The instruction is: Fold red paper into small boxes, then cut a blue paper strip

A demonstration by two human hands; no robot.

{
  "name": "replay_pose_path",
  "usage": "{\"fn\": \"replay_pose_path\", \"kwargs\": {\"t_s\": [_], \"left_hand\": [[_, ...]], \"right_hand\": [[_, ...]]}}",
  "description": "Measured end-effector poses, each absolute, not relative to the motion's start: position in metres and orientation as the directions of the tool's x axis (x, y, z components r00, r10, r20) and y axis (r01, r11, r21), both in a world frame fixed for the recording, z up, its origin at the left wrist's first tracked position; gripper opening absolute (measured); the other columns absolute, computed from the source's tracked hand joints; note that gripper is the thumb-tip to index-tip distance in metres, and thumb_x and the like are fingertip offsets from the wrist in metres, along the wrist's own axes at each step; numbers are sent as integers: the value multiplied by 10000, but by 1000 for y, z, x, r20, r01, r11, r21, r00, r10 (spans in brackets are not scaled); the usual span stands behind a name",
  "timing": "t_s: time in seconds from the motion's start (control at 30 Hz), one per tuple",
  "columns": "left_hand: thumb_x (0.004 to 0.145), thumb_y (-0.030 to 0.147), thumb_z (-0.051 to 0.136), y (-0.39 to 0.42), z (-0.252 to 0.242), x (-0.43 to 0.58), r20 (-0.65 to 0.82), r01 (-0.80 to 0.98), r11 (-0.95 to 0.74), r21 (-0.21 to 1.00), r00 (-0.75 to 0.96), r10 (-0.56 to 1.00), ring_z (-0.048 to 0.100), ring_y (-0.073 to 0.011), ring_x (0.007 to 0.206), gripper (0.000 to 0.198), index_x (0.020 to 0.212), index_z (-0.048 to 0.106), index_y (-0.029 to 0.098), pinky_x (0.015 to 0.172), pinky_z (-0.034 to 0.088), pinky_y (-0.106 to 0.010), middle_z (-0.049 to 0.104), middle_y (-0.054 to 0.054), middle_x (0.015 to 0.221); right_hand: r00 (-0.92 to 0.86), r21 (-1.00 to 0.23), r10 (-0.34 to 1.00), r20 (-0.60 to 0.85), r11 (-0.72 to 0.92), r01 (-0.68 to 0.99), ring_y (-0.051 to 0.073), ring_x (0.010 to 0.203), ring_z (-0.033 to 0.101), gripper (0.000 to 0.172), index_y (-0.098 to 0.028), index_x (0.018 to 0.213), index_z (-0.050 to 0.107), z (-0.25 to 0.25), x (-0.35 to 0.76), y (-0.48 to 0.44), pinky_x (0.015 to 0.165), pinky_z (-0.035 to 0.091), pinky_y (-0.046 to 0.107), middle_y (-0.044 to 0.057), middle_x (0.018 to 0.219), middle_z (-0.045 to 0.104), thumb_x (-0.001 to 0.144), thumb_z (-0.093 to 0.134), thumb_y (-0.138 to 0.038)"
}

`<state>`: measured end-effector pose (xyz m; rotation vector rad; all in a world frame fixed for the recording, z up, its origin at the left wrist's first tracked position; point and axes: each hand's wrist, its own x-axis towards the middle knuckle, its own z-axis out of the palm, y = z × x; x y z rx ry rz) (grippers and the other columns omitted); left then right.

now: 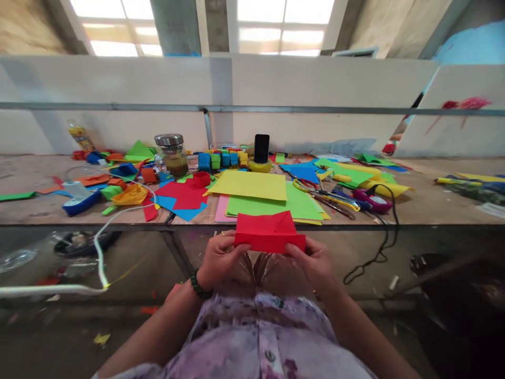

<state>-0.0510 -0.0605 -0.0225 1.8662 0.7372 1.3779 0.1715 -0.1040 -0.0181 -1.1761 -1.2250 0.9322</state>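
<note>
A folded sheet of red paper [265, 231] is stretched between my two hands, just in front of the table's near edge. My left hand [223, 255] pinches its left end, thumb on the near face. At the right end, my right hand [313, 258] grips it the same way. Creases cross the sheet, and its lower strip is turned up toward me. The fingertips behind the paper are hidden. Right beyond it on the table lies a stack of coloured sheets, a yellow sheet [252, 185] on top of green sheets [302, 202].
Scissors [303, 187] and other tools lie right of the stack, near a purple corded device [376, 201]. A phone [261, 148] stands behind. Left are a lidded glass jar [173, 158], red paper pieces [181, 195], folded paper blocks and a white cable [98, 252].
</note>
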Motion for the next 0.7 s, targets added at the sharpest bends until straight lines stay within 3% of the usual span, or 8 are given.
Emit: {"fn": "replay_pose_path", "kwargs": {"t_s": [0.1, 0.27, 0.33, 0.4, 0.47, 0.5, 0.6, 0.7], "left_hand": [[799, 335, 705, -61, -21, -47, 532, 75, -549, 832, 174, 829, 576, -136, 621, 249, 631, 693, 153, 596, 456, -239, 653, -29, 652], [747, 361, 747, -62, -23, -40, 456, -39, -455, 890, 117, 882, 583, -141, 711, 257, 697, 628, 138, 635, 477, -232, 648, -42, 779], [713, 371, 780, -62, -24, -39, 446, -133, -430, 893, 127, 886, 608, -149, 775, 328, 905, 630, 151, 690, 500, -239, 655, -45, 862], [724, 374, 780, -63, -23, -42, 470, -177, -444, 878, 159, 868, 630, -164, 867, 490, 1130, 584, 181, 772, 513, -266, 659, -59, 961], [786, 375, 735, -63, -20, -47, 528, -137, -510, 849, 251, 811, 625, -187, 976, 514, 1243, 567, 211, 865, 502, -310, 652, -88, 1066], [817, 380, 707, -63, -18, -51, 559, -104, -557, 824, 307, 770, 615, -198, 1016, 453, 1228, 604, 219, 901, 490, -330, 645, -99, 1102], [865, 407, 645, -63, -10, -61, 627, -20, -680, 733, 409, 663, 593, -226, 1066, 246, 996, 748, 226, 952, 465, -367, 645, -113, 1122], [848, 432, 655, -65, -6, -65, 629, 56, -697, 715, 386, 675, 552, -268, 1174, 249, 861, 775, 215, 994, 446, -406, 598, -130, 1255]], "right_hand": [[274, -979, 941, 200, 184, 84, 154, 556, 581, 307, -156, 795, 745, -18, 168, -104, 509, 482, 267, 30, 681, 702, 656, 760, -429], [300, -968, 921, 247, 221, 117, 139, 533, 558, 262, -174, 789, 682, -20, 164, -104, 484, 477, 243, 9, 639, 656, 688, 741, -409], [305, -955, 906, 293, 263, 136, 133, 515, 557, 314, -197, 918, 653, -20, 163, -106, 460, 471, 227, -8, 645, 642, 698, 749, -400], [275, -938, 900, 338, 301, 170, 146, 545, 593, 526, -221, 1166, 592, -18, 165, -110, 482, 499, 234, -3, 707, 672, 695, 772, -374], [230, -905, 888, 398, 338, 259, 173, 644, 648, 700, -238, 1348, 502, -14, 170, -113, 562, 541, 262, 35, 845, 722, 711, 775, -340], [190, -874, 879, 438, 367, 318, 189, 710, 669, 691, -244, 1360, 513, -12, 173, -114, 616, 555, 278, 55, 917, 734, 723, 769, -322], [-14, -749, 832, 554, 506, 429, 219, 833, 691, 342, -258, 1105, 724, -4, 182, -115, 727, 554, 303, 74, 982, 744, 763, 719, -277], [-131, -717, 809, 573, 573, 398, 209, 744, 686, 108, -250, 815, 788, 4, 183, -114, 661, 541, 292, 69, 814, 741, 775, 690, -269]]}}
